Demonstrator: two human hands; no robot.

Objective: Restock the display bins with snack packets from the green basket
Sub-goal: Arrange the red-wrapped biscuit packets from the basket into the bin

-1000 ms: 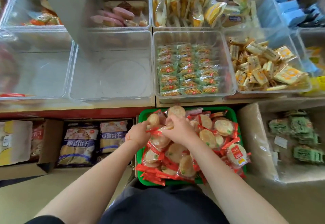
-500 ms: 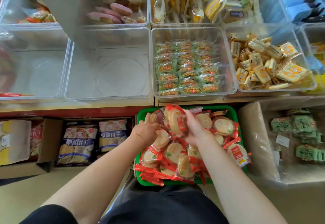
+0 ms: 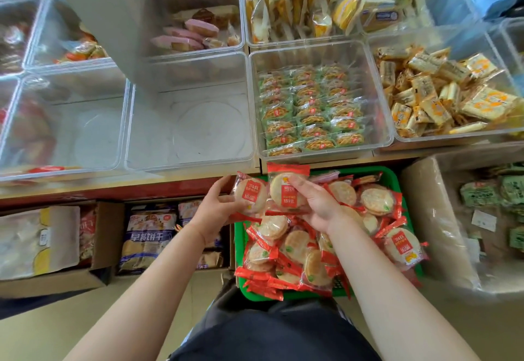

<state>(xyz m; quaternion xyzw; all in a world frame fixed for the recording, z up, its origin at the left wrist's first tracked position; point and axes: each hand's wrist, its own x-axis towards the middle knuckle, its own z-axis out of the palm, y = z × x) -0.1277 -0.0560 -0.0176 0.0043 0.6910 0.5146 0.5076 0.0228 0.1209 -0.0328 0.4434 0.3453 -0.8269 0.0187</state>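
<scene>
Holding a red-edged packet in each hand, a person stands over a green basket (image 3: 395, 179) heaped with round cracker packets (image 3: 295, 247). The left hand (image 3: 211, 213) grips one packet (image 3: 251, 193) by its side; the right hand (image 3: 319, 205) grips another packet (image 3: 286, 190) with the thumb across its front. Both packets are lifted just above the basket's far left corner, below the shelf edge.

The restocking looks barely begun: the clear bin (image 3: 190, 122) straight ahead is empty, as is the bin (image 3: 65, 128) to its left, while the basket is nearly full. Right of the empty bin, a bin of green packets (image 3: 312, 111) sits neatly filled, and beside that a bin of yellow packets (image 3: 442, 91). A grey post (image 3: 102, 17) rises over the empty bin's back edge. Cardboard boxes (image 3: 96, 241) of bagged biscuits sit under the shelf.
</scene>
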